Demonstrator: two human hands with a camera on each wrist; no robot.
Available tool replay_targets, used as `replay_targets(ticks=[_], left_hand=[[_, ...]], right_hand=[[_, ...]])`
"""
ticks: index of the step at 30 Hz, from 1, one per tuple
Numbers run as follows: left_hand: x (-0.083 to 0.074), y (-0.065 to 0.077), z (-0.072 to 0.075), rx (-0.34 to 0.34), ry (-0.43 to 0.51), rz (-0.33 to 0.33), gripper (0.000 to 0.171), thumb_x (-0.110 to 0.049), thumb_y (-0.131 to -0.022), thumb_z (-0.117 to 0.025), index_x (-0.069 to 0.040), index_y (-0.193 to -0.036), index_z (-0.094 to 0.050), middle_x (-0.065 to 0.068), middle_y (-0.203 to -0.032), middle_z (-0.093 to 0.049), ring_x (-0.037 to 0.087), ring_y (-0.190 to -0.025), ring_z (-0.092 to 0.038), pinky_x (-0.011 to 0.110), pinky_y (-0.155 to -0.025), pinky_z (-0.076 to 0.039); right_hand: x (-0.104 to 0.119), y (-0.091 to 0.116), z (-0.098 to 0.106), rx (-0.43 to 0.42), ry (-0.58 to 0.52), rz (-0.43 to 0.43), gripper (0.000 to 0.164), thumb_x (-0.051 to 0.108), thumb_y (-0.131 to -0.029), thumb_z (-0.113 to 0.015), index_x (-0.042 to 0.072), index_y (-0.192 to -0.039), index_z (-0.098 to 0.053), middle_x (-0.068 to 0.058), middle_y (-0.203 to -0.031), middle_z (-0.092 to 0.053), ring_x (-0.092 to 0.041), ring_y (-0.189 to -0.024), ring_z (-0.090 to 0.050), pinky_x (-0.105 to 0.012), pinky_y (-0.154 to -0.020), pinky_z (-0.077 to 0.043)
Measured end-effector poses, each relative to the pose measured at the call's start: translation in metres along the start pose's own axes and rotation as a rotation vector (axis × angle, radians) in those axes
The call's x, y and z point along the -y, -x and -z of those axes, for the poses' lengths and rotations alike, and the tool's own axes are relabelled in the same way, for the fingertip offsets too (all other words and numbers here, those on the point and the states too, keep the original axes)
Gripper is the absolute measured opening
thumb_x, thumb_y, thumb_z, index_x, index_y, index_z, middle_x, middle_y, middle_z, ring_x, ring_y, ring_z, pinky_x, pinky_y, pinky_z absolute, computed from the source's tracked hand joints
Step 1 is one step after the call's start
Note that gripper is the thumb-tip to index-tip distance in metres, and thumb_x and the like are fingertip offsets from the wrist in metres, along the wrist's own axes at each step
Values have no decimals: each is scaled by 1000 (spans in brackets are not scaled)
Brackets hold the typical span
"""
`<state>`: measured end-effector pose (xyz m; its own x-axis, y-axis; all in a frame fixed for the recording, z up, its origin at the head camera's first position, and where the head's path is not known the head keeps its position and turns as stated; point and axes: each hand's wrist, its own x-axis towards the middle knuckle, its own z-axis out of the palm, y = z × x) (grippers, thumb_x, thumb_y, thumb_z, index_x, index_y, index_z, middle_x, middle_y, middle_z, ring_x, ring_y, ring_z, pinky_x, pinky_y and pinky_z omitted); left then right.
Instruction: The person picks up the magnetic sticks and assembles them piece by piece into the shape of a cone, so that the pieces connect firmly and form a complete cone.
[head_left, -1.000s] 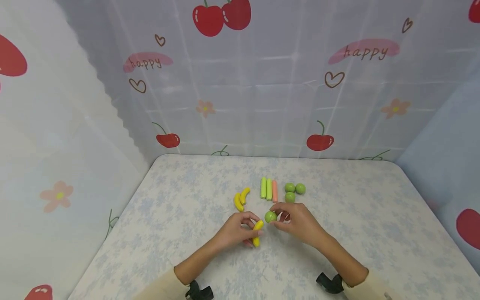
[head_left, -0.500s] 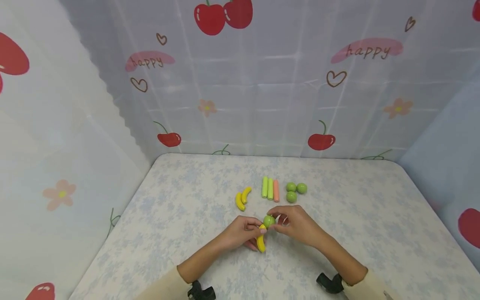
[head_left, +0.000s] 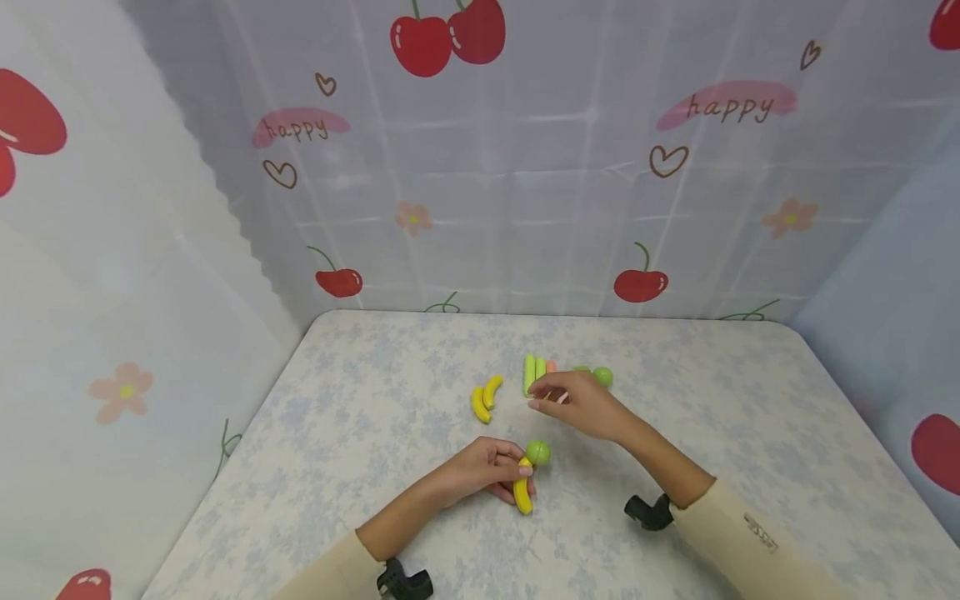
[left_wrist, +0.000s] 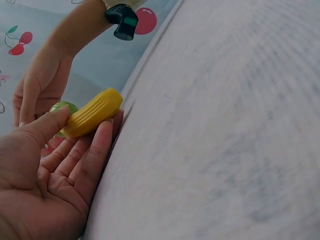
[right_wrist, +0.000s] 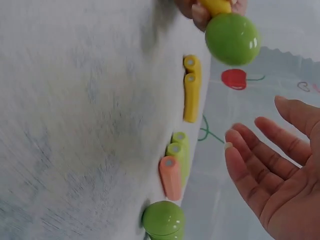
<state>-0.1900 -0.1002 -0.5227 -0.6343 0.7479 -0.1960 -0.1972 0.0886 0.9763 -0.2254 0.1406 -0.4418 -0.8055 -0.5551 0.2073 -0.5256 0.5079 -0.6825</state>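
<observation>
My left hand (head_left: 478, 471) pinches a yellow toy banana (head_left: 522, 495) between thumb and fingers, low over the patterned table. At the banana's far end sits a glossy green ball (head_left: 537, 452), touching it; no finger of my right hand is on that ball. The right wrist view shows the same ball (right_wrist: 232, 39) close up against the banana's tip. My right hand (head_left: 581, 404) hovers farther back with loosely bent fingers and nothing between them. It partly covers the light green sticks (head_left: 529, 375), an orange stick (right_wrist: 171, 177) and several green balls (head_left: 602, 377).
Two more toy bananas (head_left: 481, 406) lie side by side left of the sticks. A curtain with printed cherries (head_left: 480, 167) stands behind the table (head_left: 360, 400) and along its sides. Dark devices (head_left: 405, 581) are strapped at both wrists.
My right hand brought the green ball to the banana's end, let go of it and moved back toward the sticks. My left hand kept the banana and shifted slightly right.
</observation>
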Motion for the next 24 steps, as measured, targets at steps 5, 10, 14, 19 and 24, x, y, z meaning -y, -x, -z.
replay_targets(ticks=[5,10,14,19,24], left_hand=[[2,0,2,29,-2,-6,35,-27,-102,-65,3,-120,-66,15,-103,-76,23,-91,-75,31,-75,-61],[2,1,4,33,27,-2,35,-25,-102,-65,4,-120,-65,15,-103,-76,23,-91,-74,31,-76,-61],[2,2,6,35,57,8,33,-23,-102,-64,6,-119,-64,15,-103,-75,23,-93,-74,31,-76,-61],[2,3,7,36,68,7,32,-21,-103,-63,6,-119,-63,14,-103,-75,22,-94,-74,31,-76,-61],[1,3,6,52,63,8,33,-21,-104,-62,8,-120,-62,13,-102,-75,21,-94,-73,31,-77,-61]], right_hand=[[-11,-30,-1,47,93,48,28,13,-94,-75,2,-120,-72,-12,-115,-73,-28,-100,-68,-42,-84,-59],[-19,-56,-10,119,159,48,36,11,-95,-74,-1,-128,-67,-15,-127,-68,-34,-115,-64,-48,-94,-55],[-22,-70,-20,165,193,72,37,9,-94,-73,-1,-129,-67,-14,-130,-67,-33,-123,-61,-48,-102,-51],[-23,-82,-34,218,258,144,32,5,-96,-70,-2,-126,-68,-16,-129,-67,-33,-125,-60,-47,-106,-48],[-24,-88,-43,246,273,228,22,-4,-93,-69,0,-113,-73,-12,-114,-72,-29,-111,-66,-44,-96,-53]])
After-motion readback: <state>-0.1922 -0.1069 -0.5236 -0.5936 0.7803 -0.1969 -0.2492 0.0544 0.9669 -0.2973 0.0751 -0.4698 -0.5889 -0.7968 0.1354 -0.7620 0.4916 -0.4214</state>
